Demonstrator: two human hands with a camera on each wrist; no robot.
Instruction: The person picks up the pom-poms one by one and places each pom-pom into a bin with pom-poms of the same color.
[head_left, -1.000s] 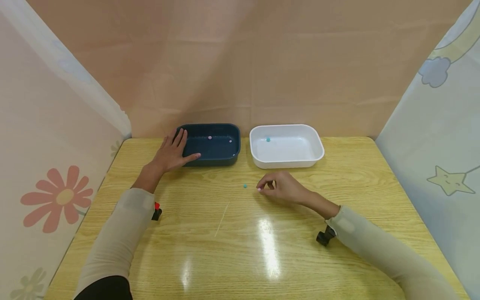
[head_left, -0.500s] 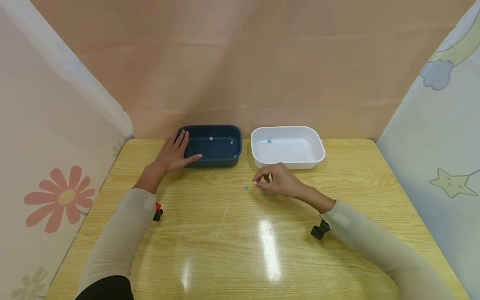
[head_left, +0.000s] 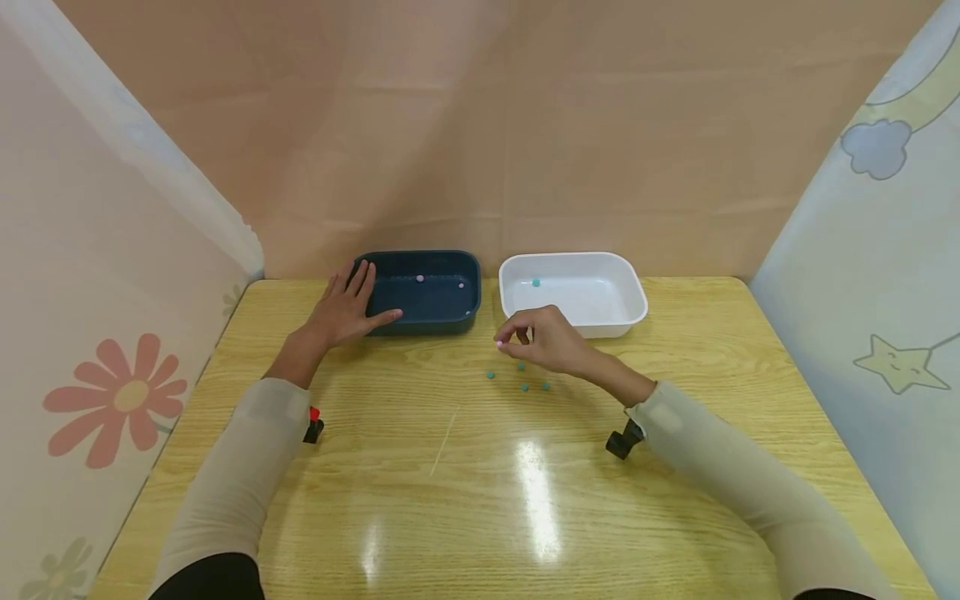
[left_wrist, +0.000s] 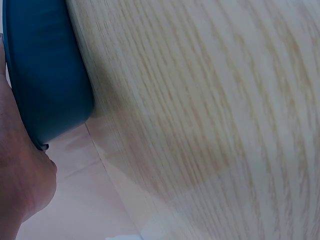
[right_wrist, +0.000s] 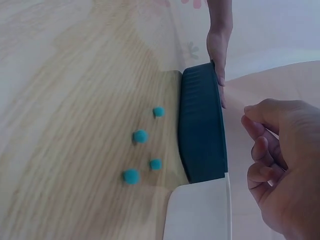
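The yellow wood-grain desk [head_left: 405, 492] spreads under everything, glossy with reflected light toward my side. A plain tan backdrop sheet [head_left: 480, 125] stands behind it, flanked by a pale flower-printed sheet [head_left: 112, 275] at left and a pale sheet with a cloud and star [head_left: 840, 275] at right. My arms come in from the near edge in long beige sleeves [head_left: 236, 467].

Side by side at the far edge sit a white rounded-rectangular tray [head_left: 611, 330] on the right and a dark blue rounded-rectangular tray [head_left: 423, 327] on the left, a narrow gap between them in the head view.

My left grip [head_left: 337, 312] is spread with straight fingers, touching the left end of the blue tray, thumb apart toward its front rim. My right grip [head_left: 543, 342] is drawn to a pinch, thumb and index finger together, above the desk by the white tray's near left corner. A small black device [head_left: 625, 440] sits at my right wrist.

Smallest are the balls. The right pinch has hold of a little pink ball [head_left: 499, 343]. Four small teal balls [right_wrist: 140, 136] lie loose on the desk near that hand; teal also shows in the white tray, and small pale pink balls [head_left: 420, 278] lie inside the blue one.
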